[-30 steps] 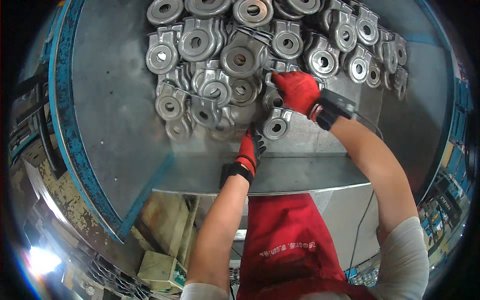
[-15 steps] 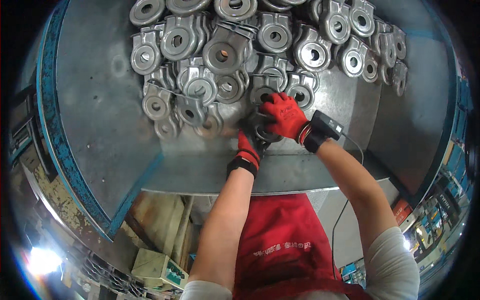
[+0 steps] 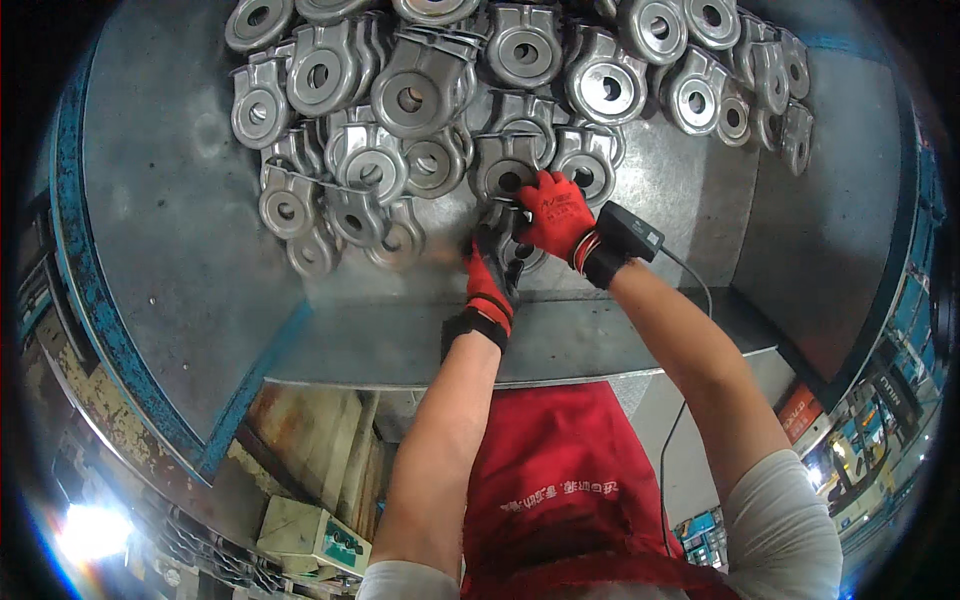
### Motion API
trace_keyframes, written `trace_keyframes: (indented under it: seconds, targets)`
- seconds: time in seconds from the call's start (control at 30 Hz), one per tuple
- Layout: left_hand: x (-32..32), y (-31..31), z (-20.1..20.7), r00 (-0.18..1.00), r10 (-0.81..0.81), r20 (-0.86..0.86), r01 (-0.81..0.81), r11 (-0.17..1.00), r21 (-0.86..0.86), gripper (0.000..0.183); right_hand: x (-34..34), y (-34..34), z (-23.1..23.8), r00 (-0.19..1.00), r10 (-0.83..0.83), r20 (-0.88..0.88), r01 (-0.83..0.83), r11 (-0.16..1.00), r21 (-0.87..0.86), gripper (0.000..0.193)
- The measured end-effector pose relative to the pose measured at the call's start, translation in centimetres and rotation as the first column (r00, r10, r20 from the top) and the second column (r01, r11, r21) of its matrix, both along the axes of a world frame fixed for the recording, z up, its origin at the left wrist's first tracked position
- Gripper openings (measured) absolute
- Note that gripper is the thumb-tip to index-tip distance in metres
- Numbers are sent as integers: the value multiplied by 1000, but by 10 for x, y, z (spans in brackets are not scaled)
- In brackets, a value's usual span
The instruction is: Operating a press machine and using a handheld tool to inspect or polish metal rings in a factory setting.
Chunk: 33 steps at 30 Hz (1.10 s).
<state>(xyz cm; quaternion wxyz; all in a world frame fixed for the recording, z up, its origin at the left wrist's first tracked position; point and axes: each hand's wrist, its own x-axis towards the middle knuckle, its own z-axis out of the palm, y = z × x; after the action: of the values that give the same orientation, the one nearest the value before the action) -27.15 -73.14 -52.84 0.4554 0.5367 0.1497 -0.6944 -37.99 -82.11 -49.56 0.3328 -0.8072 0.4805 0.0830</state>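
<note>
A metal bracket with a ring-shaped end (image 3: 527, 256) is held between my two gloved hands at the near edge of the pile. My left hand (image 3: 490, 282), in a red glove with dark fingers, grips its left side, the fingertips partly hidden. With fingers curled, my right hand (image 3: 558, 214) holds it from the right; the red glove covers part of it. Just beyond the fingers lies another such bracket (image 3: 507, 160), and one more (image 3: 584, 165) rests to its right. Several like pieces (image 3: 370, 170) are heaped to the left.
A steel bin with blue-painted edges (image 3: 72, 190) surrounds the pile, its front lip (image 3: 400, 383) running before my red apron (image 3: 565, 470). A black device (image 3: 630, 232) sits at my right wrist, its cable hanging down. A control box (image 3: 315, 535) stands lower left.
The whole view has shifted, so the pile sits a little further left and higher. Both hands remain on the bracket, whose ring shows more clearly between them.
</note>
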Motion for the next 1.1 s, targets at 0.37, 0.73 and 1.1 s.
trace_keyframes:
  seconds: [0.37, 0.73, 1.1]
  targets:
    - [-2, -40, 43, 994, 66, 91, -70, 997, 42, 45, 3, -65, 6, 971, 157, 182, -65, 902, -428, 56]
    - [15, -27, 13, 993, -116, -22, 107, 958, -265, 36, -4, -38, 9, 993, 9, 119, -24, 991, 133, 73]
    - [24, 28, 3, 512, -717, 473, 686, 673, 278, 85, -42, 47, 11, 942, -325, 82, 322, 945, 50, 60]
